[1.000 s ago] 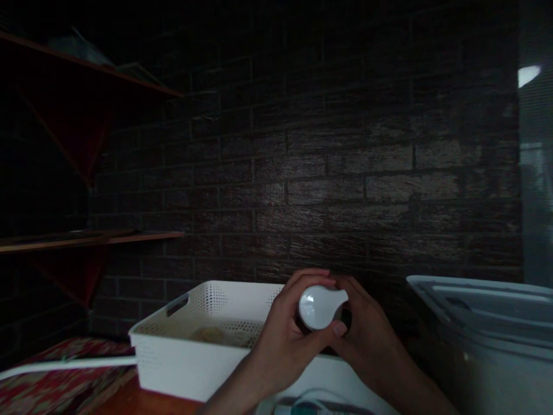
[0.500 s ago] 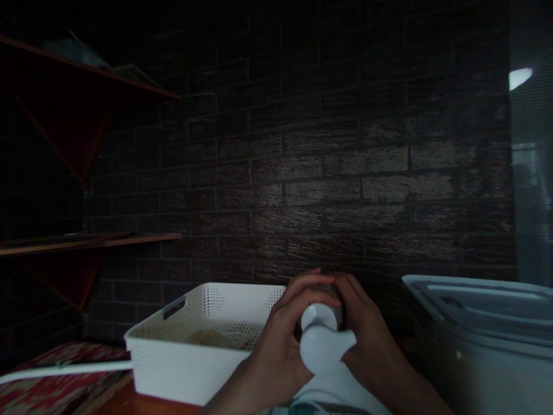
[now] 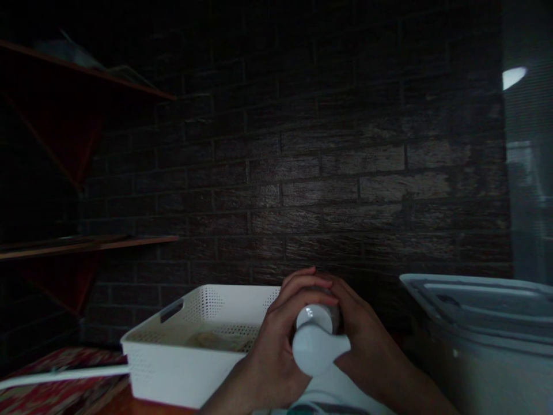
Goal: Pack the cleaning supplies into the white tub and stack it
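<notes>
A pump bottle with a white pump head [image 3: 317, 349] is held between both of my hands, low and right of the middle. Its spout points to the right, and the head tips toward me. My left hand [image 3: 283, 337] wraps round the bottle from the left, fingers over its far side. From the right my right hand [image 3: 356, 323] closes round it, its fingertips partly hidden behind the bottle and the left fingers. Most of the bottle's body is covered by the hands. Below it lies a pale surface, partly cut off by the frame's bottom edge.
A white perforated basket [image 3: 173, 369] stands left of my hands with something pale inside. On the right is a large lidded container [image 3: 488, 328]. A red patterned cloth [image 3: 52, 386] and a white rod [image 3: 64, 376] lie at lower left, under wall shelves [image 3: 129, 243]. Behind rises a dark brick wall [image 3: 302, 173].
The view has shifted slightly, so everything sits a little further left. Both hands keep their hold on the pump bottle, which has hardly moved.
</notes>
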### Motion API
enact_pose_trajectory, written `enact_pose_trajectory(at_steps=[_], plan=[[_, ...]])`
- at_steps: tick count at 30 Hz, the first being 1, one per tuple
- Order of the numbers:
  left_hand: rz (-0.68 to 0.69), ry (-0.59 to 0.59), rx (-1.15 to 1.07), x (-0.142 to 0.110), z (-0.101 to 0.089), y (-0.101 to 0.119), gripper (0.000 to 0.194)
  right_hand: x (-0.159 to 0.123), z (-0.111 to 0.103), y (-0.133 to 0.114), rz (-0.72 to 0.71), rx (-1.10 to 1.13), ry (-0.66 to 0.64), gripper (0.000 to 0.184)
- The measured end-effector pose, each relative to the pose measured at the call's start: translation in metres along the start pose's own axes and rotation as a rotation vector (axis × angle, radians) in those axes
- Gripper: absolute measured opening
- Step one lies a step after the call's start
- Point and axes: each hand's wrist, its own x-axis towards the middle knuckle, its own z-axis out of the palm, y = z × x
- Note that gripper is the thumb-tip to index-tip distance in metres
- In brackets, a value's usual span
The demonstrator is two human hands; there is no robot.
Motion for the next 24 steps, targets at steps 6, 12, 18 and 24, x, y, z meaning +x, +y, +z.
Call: enact_pose_trajectory(at_steps=[6,12,18,24], plan=[[-0.204,0.267,-0.314,-0.003,0.005,-0.011,0.043,0.002,-0.004,-0.011,0.163,-0.001,-0.008,0.058],[-0.370,0.368,-0.491,0.001,0.009,-0.014,0.048,0.004,-0.007,-0.021,0.327,0.020,-0.049,0.059],[-0.472,0.415,-0.661,0.005,0.008,-0.011,0.054,-0.003,0.001,-0.011,0.268,0.214,-0.096,0.062],[-0.570,0.459,-0.899,0.008,0.007,-0.010,0.056,-0.005,0.000,-0.013,0.280,0.476,-0.198,0.059]])
